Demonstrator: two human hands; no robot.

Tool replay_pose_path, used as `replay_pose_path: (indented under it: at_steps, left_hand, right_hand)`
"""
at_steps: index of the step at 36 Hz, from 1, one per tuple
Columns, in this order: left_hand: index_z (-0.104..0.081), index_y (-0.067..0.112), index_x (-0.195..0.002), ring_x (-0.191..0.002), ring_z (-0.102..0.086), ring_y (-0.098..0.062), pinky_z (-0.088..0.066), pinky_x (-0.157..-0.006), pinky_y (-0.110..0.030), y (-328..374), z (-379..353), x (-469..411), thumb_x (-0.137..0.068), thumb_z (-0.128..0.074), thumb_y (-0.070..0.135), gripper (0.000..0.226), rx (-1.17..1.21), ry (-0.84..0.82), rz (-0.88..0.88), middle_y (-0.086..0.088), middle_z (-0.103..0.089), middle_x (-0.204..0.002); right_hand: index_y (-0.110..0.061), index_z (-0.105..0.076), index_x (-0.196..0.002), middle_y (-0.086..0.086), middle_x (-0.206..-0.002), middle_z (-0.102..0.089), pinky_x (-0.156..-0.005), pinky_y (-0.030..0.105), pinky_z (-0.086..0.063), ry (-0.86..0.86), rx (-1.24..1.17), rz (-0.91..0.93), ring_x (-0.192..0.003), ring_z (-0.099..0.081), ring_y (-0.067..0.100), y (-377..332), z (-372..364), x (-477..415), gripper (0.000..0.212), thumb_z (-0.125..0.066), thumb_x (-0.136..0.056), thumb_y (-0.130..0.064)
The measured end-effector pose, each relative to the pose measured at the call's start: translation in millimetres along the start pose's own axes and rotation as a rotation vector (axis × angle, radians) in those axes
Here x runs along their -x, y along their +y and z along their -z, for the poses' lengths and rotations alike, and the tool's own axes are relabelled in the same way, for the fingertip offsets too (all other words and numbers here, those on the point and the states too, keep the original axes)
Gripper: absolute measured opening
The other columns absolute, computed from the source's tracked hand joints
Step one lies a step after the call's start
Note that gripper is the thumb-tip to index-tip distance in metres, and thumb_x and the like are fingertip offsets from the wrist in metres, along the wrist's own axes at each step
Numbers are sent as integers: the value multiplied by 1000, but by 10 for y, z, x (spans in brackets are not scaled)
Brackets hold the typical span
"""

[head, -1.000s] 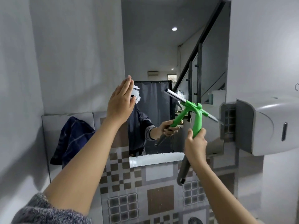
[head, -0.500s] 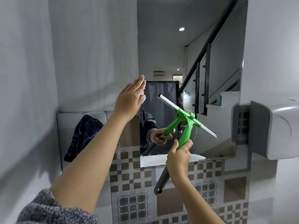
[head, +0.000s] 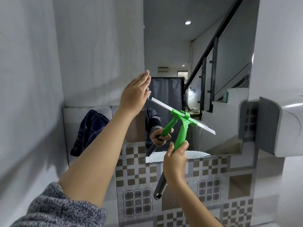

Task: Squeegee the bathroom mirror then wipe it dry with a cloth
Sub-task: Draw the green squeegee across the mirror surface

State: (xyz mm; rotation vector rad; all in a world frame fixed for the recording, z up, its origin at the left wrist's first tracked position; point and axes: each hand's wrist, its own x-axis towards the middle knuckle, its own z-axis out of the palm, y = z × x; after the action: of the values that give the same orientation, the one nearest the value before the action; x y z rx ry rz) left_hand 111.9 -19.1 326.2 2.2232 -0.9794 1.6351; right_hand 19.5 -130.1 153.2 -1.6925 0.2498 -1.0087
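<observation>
A tall frameless mirror (head: 196, 46) hangs on the wall ahead. My right hand (head: 176, 159) grips the green and grey handle of a squeegee (head: 182, 128). Its white blade lies tilted across the lower glass, left end higher. Water streaks run below the blade's right end. My left hand (head: 134, 95) is flat, fingers together, resting at the mirror's left edge. A dark blue checked cloth (head: 89, 128) hangs on the wall to the left, apart from both hands.
A white and grey wall dispenser (head: 278, 126) juts out at the right, close to the mirror's lower right corner. Patterned brown and grey tiles (head: 211, 185) cover the wall below the mirror. A plain white wall closes in on the left.
The squeegee has slid left and slightly down across the glass with my right hand. The view has shifted left. My left hand stays flat at the mirror's left edge.
</observation>
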Motion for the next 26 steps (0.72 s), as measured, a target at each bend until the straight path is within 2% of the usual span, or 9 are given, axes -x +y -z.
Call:
replay_pose_path:
  at_steps: [8, 13, 17, 22, 26]
  left_hand:
    - [-34, 6, -140, -139, -27, -18, -25, -114, -32, 24, -25, 24, -92, -52, 10, 51, 23, 15, 14, -5, -27, -151]
    - [-37, 3, -138, -137, -31, -20, -28, -111, -31, 80, -58, 60, -92, -51, 8, 48, 49, 45, 39, -7, -30, -150]
    - [-35, 4, -139, -137, -32, -20, -32, -110, -32, 129, -102, 106, -91, -53, 8, 51, 67, 46, 76, -6, -29, -151]
    - [-34, 4, -140, -137, -31, -23, -35, -109, -38, 190, -174, 190, -91, -53, 9, 53, 82, 38, 124, -7, -29, -151]
    - [-35, 3, -139, -137, -31, -23, -33, -109, -38, 257, -231, 290, -93, -52, 12, 50, 82, 47, 165, -8, -31, -150]
  right_hand:
    - [-10, -22, -133, 15, -86, -56, -44, 23, -30, -30, 68, 28, -58, -47, 17, 111, -24, 72, 41, -36, -98, -24]
    - [-11, -20, -137, 11, -82, -55, -44, 26, -34, -82, 137, 46, -61, -49, 19, 186, 66, 83, 45, -35, -98, -28]
    - [-12, -19, -139, 12, -87, -58, -43, 25, -32, -124, 244, 60, -61, -51, 19, 224, 216, 71, 47, -35, -98, -29]
    - [-14, -17, -140, 10, -96, -59, -56, 37, -46, -166, 399, 89, -77, -59, 27, 168, 432, 41, 48, -35, -98, -30]
    - [-12, -20, -138, 12, -96, -60, -54, 34, -43, -183, 563, 164, -71, -56, 25, 133, 634, -23, 46, -35, -98, -29]
